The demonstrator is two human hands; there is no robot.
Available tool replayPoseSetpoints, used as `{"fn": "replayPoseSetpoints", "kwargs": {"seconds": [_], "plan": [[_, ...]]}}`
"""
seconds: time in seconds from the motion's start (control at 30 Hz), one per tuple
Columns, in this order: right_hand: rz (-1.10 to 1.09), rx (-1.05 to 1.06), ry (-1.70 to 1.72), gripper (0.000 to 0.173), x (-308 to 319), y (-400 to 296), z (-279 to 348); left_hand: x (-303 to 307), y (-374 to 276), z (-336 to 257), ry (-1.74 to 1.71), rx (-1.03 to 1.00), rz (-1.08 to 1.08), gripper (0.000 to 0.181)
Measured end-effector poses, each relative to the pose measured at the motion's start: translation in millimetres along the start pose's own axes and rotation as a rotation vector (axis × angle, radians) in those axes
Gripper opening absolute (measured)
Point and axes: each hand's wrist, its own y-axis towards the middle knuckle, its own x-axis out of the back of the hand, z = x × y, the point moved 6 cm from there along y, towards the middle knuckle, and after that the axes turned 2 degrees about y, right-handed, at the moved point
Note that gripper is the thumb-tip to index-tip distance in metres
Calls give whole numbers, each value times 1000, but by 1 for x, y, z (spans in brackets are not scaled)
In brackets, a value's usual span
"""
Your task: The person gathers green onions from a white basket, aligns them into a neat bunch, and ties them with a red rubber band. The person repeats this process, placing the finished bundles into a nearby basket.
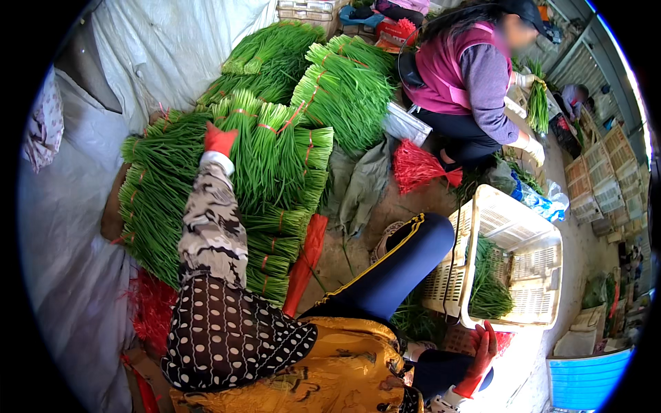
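Note:
My left hand (220,139), in a red glove, reaches onto a big stack of bundled green chives (268,149) tied with red bands; it is at the cut ends of a bundle, and its fingers are partly hidden, so a grip cannot be told. My right hand (484,347), also red-gloved, is raised beside the near rim of a cream plastic crate (555,268), fingers extended, with nothing seen in it. Loose chives (488,284) lie inside the crate. Behind the main stack are further piles of chives (346,93).
A co-worker (459,82) crouches at the upper right, holding a chive bunch (538,106). Red strips (415,165) and a dark grey cloth (361,191) lie on the floor. White sheeting (155,57) hangs at left. A blue container (588,379) stands at lower right.

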Motion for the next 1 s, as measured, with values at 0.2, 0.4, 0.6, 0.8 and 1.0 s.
{"fn": "replayPoseSetpoints", "kwargs": {"seconds": [0.2,0.4,0.6,0.8,1.0], "plan": [[4,-48,-13,41,19,-12,-20,-82,-179,-43,125,-322,57,70],[-153,-49,-1,41,81,-18,-36,-146,-322,-128,-183,-522,448,61],[-520,0,-108,50,142,-62,-14,-134,-396,-264,-697,-546,763,46],[-919,-402,-34,53,245,-150,-131,-102,-541,-390,-1095,-731,1159,39],[-821,-364,143,24,181,-223,-153,-71,-612,-428,-1025,-693,1850,35]]}}
